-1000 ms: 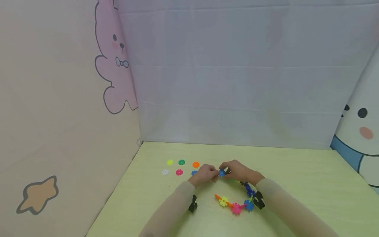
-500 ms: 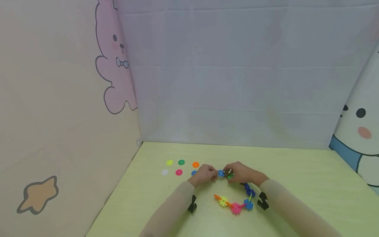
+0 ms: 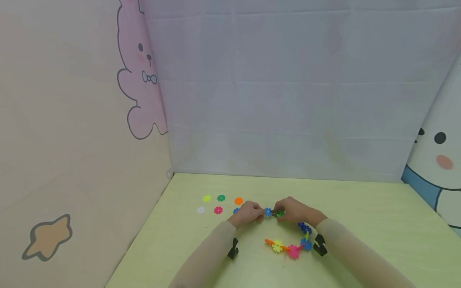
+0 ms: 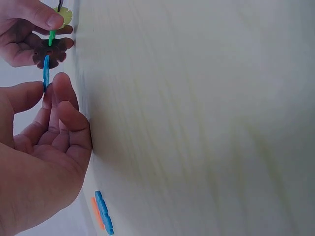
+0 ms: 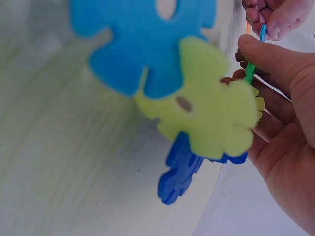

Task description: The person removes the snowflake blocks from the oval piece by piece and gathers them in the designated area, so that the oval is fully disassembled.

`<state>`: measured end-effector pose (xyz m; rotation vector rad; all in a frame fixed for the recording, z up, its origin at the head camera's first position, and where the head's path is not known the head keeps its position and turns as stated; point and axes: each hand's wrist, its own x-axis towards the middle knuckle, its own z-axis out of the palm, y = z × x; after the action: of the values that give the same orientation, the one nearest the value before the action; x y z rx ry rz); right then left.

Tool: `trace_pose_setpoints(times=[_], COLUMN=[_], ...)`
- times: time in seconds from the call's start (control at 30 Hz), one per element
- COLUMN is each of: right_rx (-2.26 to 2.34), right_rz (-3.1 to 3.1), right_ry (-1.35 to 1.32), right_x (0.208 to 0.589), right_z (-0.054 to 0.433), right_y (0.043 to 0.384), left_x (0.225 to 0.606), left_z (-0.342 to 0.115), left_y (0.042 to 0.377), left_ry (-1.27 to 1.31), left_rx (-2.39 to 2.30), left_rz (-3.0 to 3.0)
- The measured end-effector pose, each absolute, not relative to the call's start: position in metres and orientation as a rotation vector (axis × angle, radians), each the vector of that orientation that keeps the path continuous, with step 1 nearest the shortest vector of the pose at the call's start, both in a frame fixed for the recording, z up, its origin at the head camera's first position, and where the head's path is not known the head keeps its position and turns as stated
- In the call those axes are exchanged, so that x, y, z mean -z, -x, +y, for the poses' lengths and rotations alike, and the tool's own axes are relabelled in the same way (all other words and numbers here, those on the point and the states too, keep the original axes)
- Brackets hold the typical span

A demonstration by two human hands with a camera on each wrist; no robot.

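My left hand [image 3: 248, 213] pinches the edge of a blue flower-shaped plastic disc [image 3: 268, 212] between thumb and fingers. That disc is slotted edge-on into a brown disc [image 4: 49, 53], as the left wrist view shows. Just to the right, my right hand [image 3: 293, 210] grips the chain's end around the brown disc and a green disc [image 3: 279, 214]. From there the chain of interlocked discs curves round below the hands, through dark blue discs [image 3: 304, 228] and a pink disc [image 3: 293, 252], to an orange disc [image 3: 268, 242]. Large in the right wrist view hangs a yellow-green disc [image 5: 211, 103] of the chain.
Loose flat discs lie left of the hands on the pale table [image 3: 162, 248]: yellow [image 3: 207, 198], green [image 3: 221, 197], orange [image 3: 238, 201], white [image 3: 201, 210], pink [image 3: 218, 210] and a partly hidden blue disc [image 3: 236, 211]. A curtain [image 3: 288, 100] hangs behind the table.
My right hand has shifted right from the blue disc to the green and brown discs, uncovering the blue one. The lower chain has slid slightly right. My left hand keeps its place.
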<state>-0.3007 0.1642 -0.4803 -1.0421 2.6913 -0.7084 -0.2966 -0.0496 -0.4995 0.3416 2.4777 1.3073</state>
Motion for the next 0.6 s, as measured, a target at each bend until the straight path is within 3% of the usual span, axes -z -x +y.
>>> trace_pose_setpoints(times=[0.6], right_rx=[0.684], right_rz=[2.716], right_ry=[1.135], right_x=[0.4816], right_z=[0.1628], right_y=[0.3045], left_x=[0.4973], left_z=[-0.0438], left_y=[0.2959], left_ry=[-0.336], left_rx=[-1.433], left_rz=[2.371])
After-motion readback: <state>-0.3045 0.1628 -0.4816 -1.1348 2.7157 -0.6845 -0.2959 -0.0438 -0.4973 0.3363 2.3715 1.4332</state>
